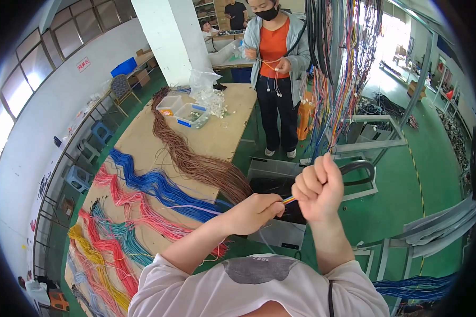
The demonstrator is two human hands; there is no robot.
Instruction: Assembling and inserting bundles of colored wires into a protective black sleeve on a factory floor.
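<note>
In front of my chest, my left hand [262, 212] is closed round a thin bundle of coloured wires [289, 200]. The short stretch showing between my hands has yellow, blue and other strands. My right hand [319, 188] is a little higher and to the right, its fingers curled in on the same bundle. A thick black tube [368, 170] loops out behind the right hand; whether that hand also grips it cannot be seen. A pale purple wire [193, 209] runs left from near my left hand across the table.
Brown wires [182, 150], blue wires [153, 181] and other coloured bundles lie on the wooden table [238, 103] at left. Plastic boxes [192, 116] stand farther back. Wires hang from a metal frame [431, 68] at right. Across from me, a person [275, 58] holds thin wires.
</note>
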